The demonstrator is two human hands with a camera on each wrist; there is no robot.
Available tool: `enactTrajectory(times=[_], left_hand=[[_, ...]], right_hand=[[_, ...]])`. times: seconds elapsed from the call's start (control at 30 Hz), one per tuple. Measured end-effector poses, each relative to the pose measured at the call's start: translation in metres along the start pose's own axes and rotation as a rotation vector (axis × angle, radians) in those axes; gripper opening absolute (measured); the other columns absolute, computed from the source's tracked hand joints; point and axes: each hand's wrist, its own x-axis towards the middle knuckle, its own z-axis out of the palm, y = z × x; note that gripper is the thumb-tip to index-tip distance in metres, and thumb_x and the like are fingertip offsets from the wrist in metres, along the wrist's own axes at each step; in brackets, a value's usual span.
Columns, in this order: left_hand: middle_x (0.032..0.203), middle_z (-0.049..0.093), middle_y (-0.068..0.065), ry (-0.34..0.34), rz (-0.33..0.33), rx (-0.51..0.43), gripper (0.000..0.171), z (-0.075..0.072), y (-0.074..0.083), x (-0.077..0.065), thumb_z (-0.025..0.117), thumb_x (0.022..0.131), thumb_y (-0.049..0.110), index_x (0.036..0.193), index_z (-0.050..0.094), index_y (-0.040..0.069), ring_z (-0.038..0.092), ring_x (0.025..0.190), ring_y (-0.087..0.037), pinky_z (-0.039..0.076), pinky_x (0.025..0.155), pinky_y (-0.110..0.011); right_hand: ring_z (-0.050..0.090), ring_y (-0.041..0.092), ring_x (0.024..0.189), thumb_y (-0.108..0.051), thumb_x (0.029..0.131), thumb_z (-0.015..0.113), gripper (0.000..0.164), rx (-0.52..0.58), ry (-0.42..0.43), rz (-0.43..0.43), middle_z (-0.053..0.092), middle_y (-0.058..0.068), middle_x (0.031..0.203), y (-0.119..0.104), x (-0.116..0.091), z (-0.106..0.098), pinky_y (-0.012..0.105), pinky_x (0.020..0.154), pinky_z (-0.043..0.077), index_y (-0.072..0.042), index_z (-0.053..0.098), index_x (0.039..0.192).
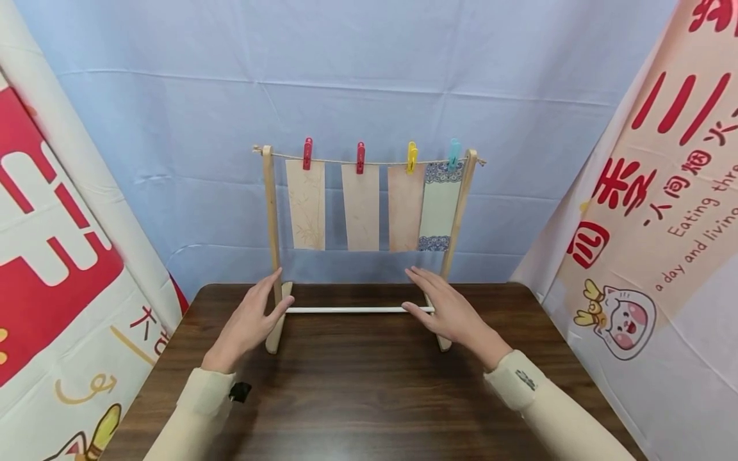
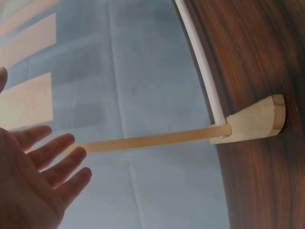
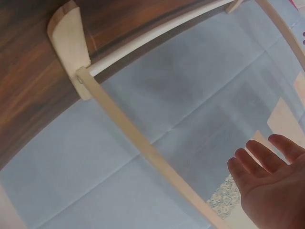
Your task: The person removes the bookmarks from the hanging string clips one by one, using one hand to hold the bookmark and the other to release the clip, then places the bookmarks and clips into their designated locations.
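Observation:
A small wooden rack [image 1: 455, 227] stands at the back of the table, with a white crossbar [image 1: 352, 310] low between its feet. Along its string [image 1: 334, 158] hang several paper strips, held by two red clothespins [image 1: 360, 158], a yellow clothespin [image 1: 412, 157] and a light blue clothespin [image 1: 453, 155]. The strip at the right [image 1: 441, 208] has blue patterned ends; the others are beige and pinkish. My left hand [image 1: 250, 317], fingers extended, is beside the left post [image 2: 152, 140]. My right hand [image 1: 446, 307] is spread near the right post [image 3: 143, 148]. Neither hand holds anything.
The dark wooden table [image 1: 352, 397] ends just behind the rack. A pale blue cloth [image 1: 369, 77] hangs behind it. Printed banners flank both sides, one red and white [image 1: 57, 237] at the left, another with red characters [image 1: 663, 192] at the right.

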Motion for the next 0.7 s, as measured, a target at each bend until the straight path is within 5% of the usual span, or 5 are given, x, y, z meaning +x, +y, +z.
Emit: enactTrajectory(times=[0.43, 0.7], left_hand=[[0.176, 0.024, -0.014, 0.006, -0.036, -0.14, 0.075, -0.002, 0.005, 0.011, 0.043, 0.111, 0.063, 0.173, 0.019, 0.029, 0.026, 0.16, -0.045, 0.029, 0.121, -0.073], [0.173, 0.033, -0.013, 0.064, -0.01, -0.199, 0.07, -0.003, 0.008, 0.017, 0.043, 0.113, 0.058, 0.172, 0.026, 0.023, 0.029, 0.159, -0.042, 0.029, 0.122, -0.069]], right_hand=[[0.042, 0.033, 0.155, -0.046, 0.106, 0.069, 0.072, 0.026, 0.042, -0.064, 0.045, 0.012, 0.167, -0.017, 0.017, -0.008, 0.059, 0.119, 0.041, -0.014, 0.044, 0.165], [0.045, 0.033, 0.152, -0.044, 0.106, 0.069, 0.07, 0.018, 0.043, -0.1, 0.048, 0.011, 0.165, -0.026, 0.031, -0.014, 0.057, 0.119, 0.043, -0.012, 0.046, 0.164]])
